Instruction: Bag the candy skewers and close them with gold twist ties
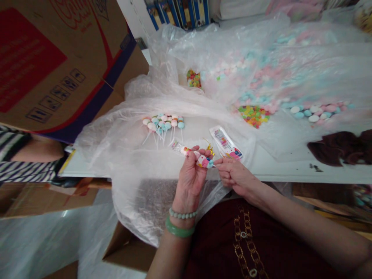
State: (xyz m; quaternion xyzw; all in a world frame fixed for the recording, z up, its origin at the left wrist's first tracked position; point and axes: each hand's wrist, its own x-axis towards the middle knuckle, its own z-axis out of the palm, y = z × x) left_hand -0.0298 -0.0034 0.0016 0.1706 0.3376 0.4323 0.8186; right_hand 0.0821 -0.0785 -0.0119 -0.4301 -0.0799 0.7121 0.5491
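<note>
My left hand (192, 166) is closed around a printed plastic wrapper with a candy lollipop (203, 161) inside, pink, white and blue. At the wrapper's lower right end, the fingertips of my right hand (232, 172) pinch what looks like the thin white stick. Just beyond my fingers lie gold twist ties (209, 149). A stack of printed wrappers (225, 142) rests on the table behind my right hand. Farther left, several marshmallow lollipops (164, 123) lie together with their white sticks toward me.
Clear plastic sheeting (139, 97) covers much of the table. Gummy candies (254, 116) and loose pastel marshmallows (314, 112) lie under or on it. A large cardboard box (58, 69) stands at left, and a dark brown cloth (337, 147) at right. Someone's striped sleeve (14, 151) shows at far left.
</note>
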